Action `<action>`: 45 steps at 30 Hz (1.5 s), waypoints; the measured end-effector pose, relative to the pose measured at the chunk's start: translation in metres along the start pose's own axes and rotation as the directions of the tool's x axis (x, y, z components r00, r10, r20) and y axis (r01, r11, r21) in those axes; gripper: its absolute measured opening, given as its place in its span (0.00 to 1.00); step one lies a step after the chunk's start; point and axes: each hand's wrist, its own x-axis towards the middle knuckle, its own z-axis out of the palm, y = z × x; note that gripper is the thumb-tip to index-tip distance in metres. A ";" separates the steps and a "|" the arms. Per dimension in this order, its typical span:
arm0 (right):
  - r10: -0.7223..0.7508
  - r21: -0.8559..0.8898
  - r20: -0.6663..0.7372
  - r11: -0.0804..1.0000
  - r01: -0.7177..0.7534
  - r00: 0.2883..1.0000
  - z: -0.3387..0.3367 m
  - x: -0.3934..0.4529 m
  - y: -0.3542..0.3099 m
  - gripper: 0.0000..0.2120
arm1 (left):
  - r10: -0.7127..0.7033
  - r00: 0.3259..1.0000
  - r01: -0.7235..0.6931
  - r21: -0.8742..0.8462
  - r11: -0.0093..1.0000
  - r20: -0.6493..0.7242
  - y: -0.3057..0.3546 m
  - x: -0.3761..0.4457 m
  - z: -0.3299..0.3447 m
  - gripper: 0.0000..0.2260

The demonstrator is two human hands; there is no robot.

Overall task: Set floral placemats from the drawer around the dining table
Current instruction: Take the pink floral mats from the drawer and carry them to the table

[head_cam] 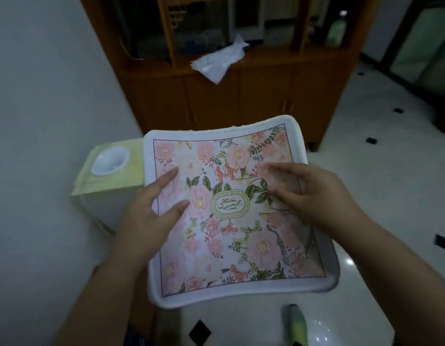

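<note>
The head view is the only one, looking down at a floral placemat (231, 216) held in the air in front of the person, above a glossy white tiled floor (381, 171). The left hand (151, 208) grips the mat's left edge, thumb and forefinger lying straight on the printed face, the other fingers hidden beneath it. The right hand (313, 193) rests on the right half with its fingertips curled as if pinching the cloth; motion blur makes it impossible to tell whether it truly has hold of anything.

The mat sags and its far edge curls upward (it looks soft and limp), so a loose right-hand hold could probably let that side droop or slide to the floor while it is carried. No dining table or other surface is in view, so the carry likely remains to be done.

Just beyond the left hand sits a pale green tissue box (111, 168) on a white stand. Well beyond both hands stands a wooden cabinet (241, 96) with a crumpled white plastic bag (217, 61) on its ledge. Near the right forearm, a green slipper (295, 323) shows below.
</note>
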 end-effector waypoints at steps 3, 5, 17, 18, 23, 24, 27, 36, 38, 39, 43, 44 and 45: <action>0.166 -0.009 -0.139 0.986 -0.169 0.976 -0.035 -0.043 0.031 0.23 | 0.080 0.979 -0.072 -0.052 0.996 0.187 0.017 0.015 0.049 0.26; 0.250 -0.008 -0.240 0.966 -0.259 0.938 -0.059 -0.074 0.050 0.23 | 0.146 0.947 -0.137 -0.054 0.989 0.286 0.034 0.018 0.086 0.26; 0.503 0.156 -0.603 0.836 -0.526 0.620 -0.181 -0.270 0.137 0.34 | 0.408 0.669 -0.366 -0.202 0.908 0.621 0.168 -0.066 0.278 0.27; 0.499 0.152 -0.629 0.831 -0.535 0.597 -0.189 -0.287 0.142 0.34 | 0.431 0.645 -0.381 -0.223 0.897 0.632 0.178 -0.077 0.291 0.27; 0.506 0.184 -0.705 0.807 -0.561 0.497 -0.230 -0.365 0.171 0.34 | 0.523 0.531 -0.460 -0.291 0.839 0.667 0.216 -0.137 0.350 0.28; 0.508 0.182 -0.714 0.800 -0.572 0.483 -0.237 -0.380 0.176 0.34 | 0.537 0.510 -0.468 -0.306 0.829 0.672 0.223 -0.148 0.361 0.28; 0.525 0.198 -0.736 0.771 -0.606 0.427 -0.259 -0.421 0.189 0.34 | 0.551 0.443 -0.459 -0.349 0.817 0.707 0.244 -0.183 0.397 0.28; 0.590 0.321 -0.791 0.623 -0.713 0.160 -0.298 -0.527 0.227 0.34 | 0.571 0.207 -0.437 -0.447 0.780 0.795 0.307 -0.270 0.503 0.27; 0.602 0.366 -0.795 0.581 -0.727 0.081 -0.304 -0.546 0.239 0.34 | 0.572 0.128 -0.420 -0.478 0.772 0.810 0.320 -0.288 0.533 0.27; 0.607 0.390 -0.793 0.562 -0.729 0.043 -0.307 -0.555 0.245 0.34 | 0.573 0.090 -0.410 -0.494 0.766 0.814 0.326 -0.296 0.549 0.27; 0.623 0.486 -0.774 0.473 -0.735 -0.111 -0.323 -0.583 0.268 0.33 | 0.585 -0.060 -0.413 -0.554 0.723 0.809 0.349 -0.329 0.613 0.28; 0.620 0.502 -0.771 0.454 -0.736 -0.144 -0.329 -0.587 0.274 0.33 | 0.590 -0.093 -0.411 -0.571 0.711 0.802 0.354 -0.335 0.629 0.28; 0.619 0.517 -0.766 0.432 -0.739 -0.173 -0.334 -0.590 0.281 0.33 | 0.590 -0.129 -0.405 -0.585 0.703 0.797 0.360 -0.340 0.644 0.28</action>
